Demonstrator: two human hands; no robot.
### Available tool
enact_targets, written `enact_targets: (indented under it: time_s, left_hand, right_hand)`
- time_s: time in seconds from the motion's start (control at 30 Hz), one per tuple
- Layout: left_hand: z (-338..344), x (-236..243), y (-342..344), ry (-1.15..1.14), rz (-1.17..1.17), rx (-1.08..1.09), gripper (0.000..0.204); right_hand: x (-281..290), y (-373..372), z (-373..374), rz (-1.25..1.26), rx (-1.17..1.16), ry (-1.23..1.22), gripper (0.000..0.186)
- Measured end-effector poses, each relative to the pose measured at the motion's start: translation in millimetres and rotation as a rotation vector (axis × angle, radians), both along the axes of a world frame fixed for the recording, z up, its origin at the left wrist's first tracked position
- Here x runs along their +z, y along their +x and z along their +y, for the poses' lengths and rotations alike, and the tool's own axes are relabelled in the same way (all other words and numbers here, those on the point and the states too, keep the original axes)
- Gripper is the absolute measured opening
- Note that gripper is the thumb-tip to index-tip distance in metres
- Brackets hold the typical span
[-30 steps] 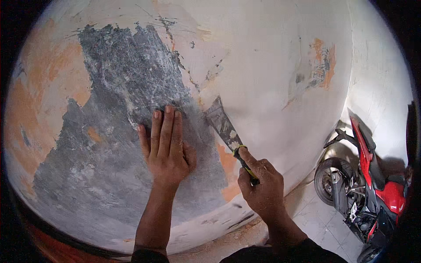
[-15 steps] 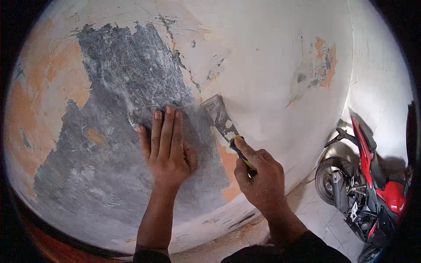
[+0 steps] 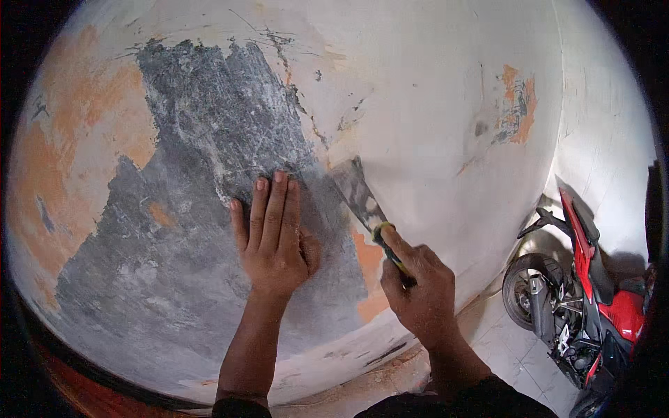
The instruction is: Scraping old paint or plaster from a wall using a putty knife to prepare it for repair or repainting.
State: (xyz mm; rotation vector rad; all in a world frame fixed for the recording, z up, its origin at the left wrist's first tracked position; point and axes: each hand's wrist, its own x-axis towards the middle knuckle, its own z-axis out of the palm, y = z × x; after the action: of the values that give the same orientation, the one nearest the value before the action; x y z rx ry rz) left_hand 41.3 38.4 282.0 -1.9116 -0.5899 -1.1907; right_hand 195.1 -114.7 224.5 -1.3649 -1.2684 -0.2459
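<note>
My left hand [image 3: 273,237] lies flat against the bare grey patch [image 3: 174,244] of the wall, its fingers stretched upward. Nothing is held in it. My right hand [image 3: 424,289] grips the dark and yellow handle of a putty knife [image 3: 362,197]. The blade is metal, smeared with pale spots, and points up and left. Its wide end is at the right border of the grey patch, where pale paint [image 3: 411,160] begins; whether the edge presses on the wall I cannot tell. Below the blade runs a strip of orange undercoat [image 3: 371,272].
A dark crack [image 3: 311,124] runs down the wall above the blade. Orange patches [image 3: 77,132] show at the left, and a small damaged spot [image 3: 517,104] at the right. Beyond the wall's corner a red and black motorcycle [image 3: 582,279] stands on the tiled floor [image 3: 512,355].
The wall's marks have shifted slightly right in view. Both hands stay in nearly the same places on the wall, and the putty knife's blade is a little blurred now.
</note>
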Motion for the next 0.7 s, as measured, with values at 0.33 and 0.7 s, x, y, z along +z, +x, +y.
enact_targets:
  time_s: [0.33, 0.7]
  left_hand:
    - [1, -2, -5, -0.047, 0.023, -0.016, 0.05]
    - [0, -1, 3, -0.029, 0.009, -0.018, 0.051]
  right_hand:
    - [20, 5, 8, -0.043, 0.006, 0.031, 0.051]
    - [30, 4, 5, -0.025, -0.022, 0.053, 0.049]
